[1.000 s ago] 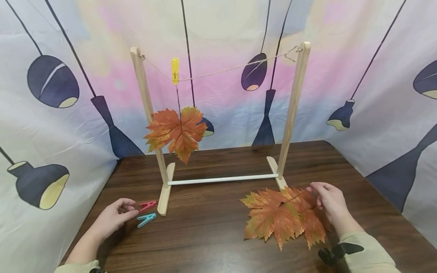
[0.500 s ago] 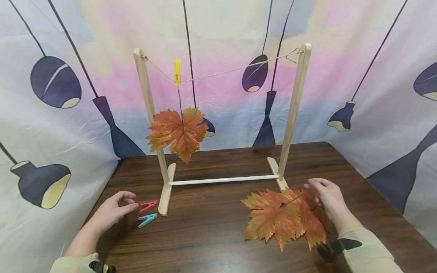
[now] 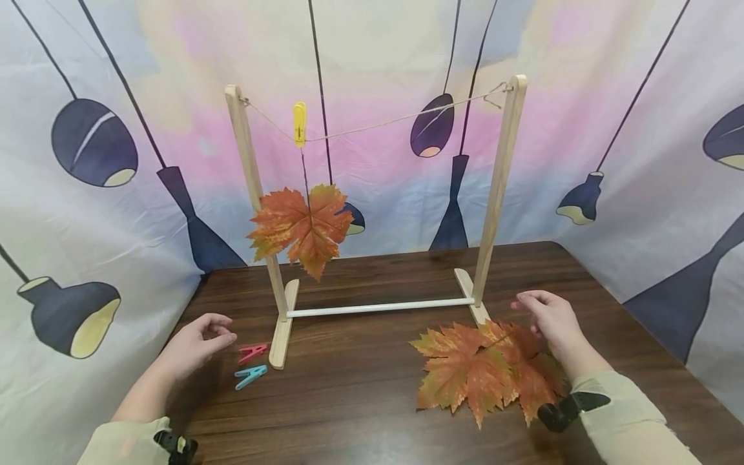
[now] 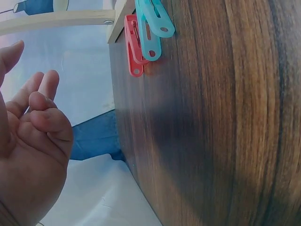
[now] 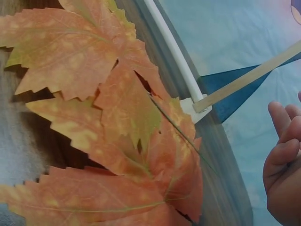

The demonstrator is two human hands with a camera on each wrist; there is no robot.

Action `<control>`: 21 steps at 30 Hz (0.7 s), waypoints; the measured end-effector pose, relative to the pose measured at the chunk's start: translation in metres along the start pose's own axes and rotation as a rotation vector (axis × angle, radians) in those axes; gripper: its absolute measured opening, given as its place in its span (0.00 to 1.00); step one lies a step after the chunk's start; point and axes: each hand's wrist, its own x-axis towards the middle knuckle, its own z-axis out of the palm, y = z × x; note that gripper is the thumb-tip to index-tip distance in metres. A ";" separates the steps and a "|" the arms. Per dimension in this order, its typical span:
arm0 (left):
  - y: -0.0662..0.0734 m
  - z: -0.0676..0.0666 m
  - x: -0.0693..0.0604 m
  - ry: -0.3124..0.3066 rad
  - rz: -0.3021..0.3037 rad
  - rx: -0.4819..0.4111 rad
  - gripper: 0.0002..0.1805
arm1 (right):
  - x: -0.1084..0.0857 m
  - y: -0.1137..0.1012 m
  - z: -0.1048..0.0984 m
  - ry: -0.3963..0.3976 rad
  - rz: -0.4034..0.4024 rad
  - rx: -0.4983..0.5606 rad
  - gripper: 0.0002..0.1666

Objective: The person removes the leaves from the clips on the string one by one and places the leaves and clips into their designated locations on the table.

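My left hand [image 3: 194,345] hovers over the table's left side, fingers loosely bent and holding nothing. Close by lie a red clothespin [image 3: 253,353] and a light-blue clothespin [image 3: 251,376], which it does not touch. My right hand [image 3: 552,326] is raised beside overlapping orange artificial maple leaves [image 3: 465,371]. In the right wrist view its fingers [image 5: 282,155] are relaxed and apart from the leaf stem [image 5: 176,127]. Another orange leaf [image 3: 305,226] hangs by its stem from a yellow clothespin [image 3: 299,124] on the string.
A wooden stand has a left post [image 3: 250,168], a right post [image 3: 498,194] and a white crossbar [image 3: 380,308] low between them. Sagging twine [image 3: 395,120] joins the post tops. The stand is on a dark wooden table [image 3: 349,400]. Printed cloth [image 3: 372,58] surrounds the back and sides.
My left hand has lifted slightly away from the clothespins. The right hand has risen and shifted a little left, off the leaf stem. Leaves and clothespins stay in place.
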 end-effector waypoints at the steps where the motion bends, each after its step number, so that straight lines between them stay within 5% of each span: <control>1: 0.000 0.000 0.000 0.002 0.002 0.000 0.26 | 0.001 -0.001 0.000 -0.002 0.000 -0.004 0.21; 21: 0.018 -0.007 0.020 0.012 0.093 0.062 0.25 | 0.003 -0.015 0.005 -0.041 0.001 -0.006 0.21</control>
